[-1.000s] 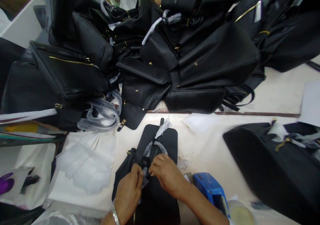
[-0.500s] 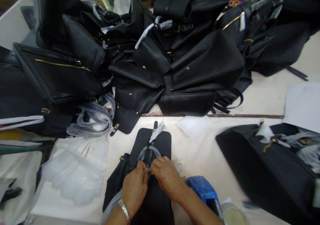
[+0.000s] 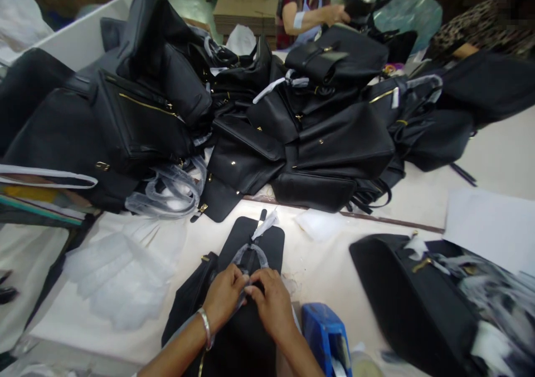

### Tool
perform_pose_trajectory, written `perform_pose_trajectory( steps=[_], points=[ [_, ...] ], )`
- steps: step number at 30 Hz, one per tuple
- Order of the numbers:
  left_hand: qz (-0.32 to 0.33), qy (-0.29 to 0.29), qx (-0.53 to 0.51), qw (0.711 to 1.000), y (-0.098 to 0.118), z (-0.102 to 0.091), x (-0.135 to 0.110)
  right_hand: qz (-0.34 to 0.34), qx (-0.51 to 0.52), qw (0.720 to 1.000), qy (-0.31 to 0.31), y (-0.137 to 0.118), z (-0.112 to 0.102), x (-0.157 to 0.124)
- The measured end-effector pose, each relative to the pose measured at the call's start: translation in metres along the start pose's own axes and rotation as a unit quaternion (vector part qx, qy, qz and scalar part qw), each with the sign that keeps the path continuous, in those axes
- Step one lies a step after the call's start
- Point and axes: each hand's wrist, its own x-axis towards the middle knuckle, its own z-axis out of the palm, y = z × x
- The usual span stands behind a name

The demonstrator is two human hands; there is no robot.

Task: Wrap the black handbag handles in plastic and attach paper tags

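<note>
A black backpack lies on the white table in front of me, its flap pointing away. Clear film is wrapped round its top handle, and a white wrapped tip sticks up from it. My left hand, with a silver bangle at the wrist, is closed on a plastic-wrapped strap just below the handle. Against it, the fingertips of my right hand are pinched together; what they hold is too small and partly hidden. Both hands touch the bag's upper part.
Black bags are heaped along the back. Thin white sheets lie at left, and a blue tape dispenser stands by my right forearm. Another black bag lies at right. Across the table a person handles a dark bag.
The view has tilted up and shifted, showing more of the far side and people there. My hands stay together below the handle; the right hand's fingers have turned and bent more.
</note>
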Motion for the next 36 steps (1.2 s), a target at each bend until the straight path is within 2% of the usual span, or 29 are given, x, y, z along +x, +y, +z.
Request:
perform_pose_trajectory(
  steps=[3, 7, 11, 15, 20, 22, 25, 27, 29, 31, 34, 36],
  points=[
    [0.005, -0.001, -0.008, 1.0, 0.003, -0.002, -0.003, 0.011, 0.036, 0.999, -0.025, 0.001, -0.005, 0.004],
    [0.039, -0.008, -0.005, 0.999, 0.001, -0.018, -0.012, 0.019, 0.086, 0.995, -0.041, 0.009, -0.006, 0.005],
    [0.075, -0.078, 0.0, 0.994, -0.017, -0.033, -0.023, 0.062, 0.051, 0.997, -0.004, 0.016, -0.005, 0.003],
    [0.026, -0.116, -0.033, 0.992, -0.031, -0.042, -0.031, 0.07, -0.006, 0.997, -0.032, 0.015, -0.007, 0.008],
    [-0.021, -0.161, -0.131, 0.978, -0.022, -0.042, -0.045, 0.067, 0.025, 0.996, -0.054, 0.022, -0.009, 0.023],
    [-0.081, -0.187, -0.184, 0.962, -0.018, -0.038, -0.046, 0.07, 0.056, 0.994, -0.066, 0.028, -0.008, 0.026],
    [-0.185, -0.269, -0.305, 0.895, -0.017, -0.03, -0.043, 0.071, 0.094, 0.989, -0.095, 0.035, -0.01, 0.025],
    [-0.222, -0.307, -0.347, 0.858, -0.018, -0.025, -0.039, 0.065, 0.127, 0.983, -0.112, 0.038, -0.012, 0.022],
    [-0.231, -0.288, -0.352, 0.86, -0.02, -0.022, -0.036, 0.059, 0.155, 0.978, -0.126, 0.04, -0.014, 0.02],
    [-0.2, -0.219, -0.327, 0.897, -0.023, -0.022, -0.035, 0.055, 0.138, 0.98, -0.131, 0.042, -0.013, 0.02],
    [-0.094, -0.084, -0.232, 0.965, -0.027, -0.029, -0.037, 0.043, 0.032, 0.991, -0.125, 0.041, -0.012, 0.023],
    [-0.048, -0.03, -0.181, 0.982, -0.03, -0.037, -0.04, 0.026, -0.065, 0.991, -0.117, 0.034, -0.012, 0.026]
  ],
)
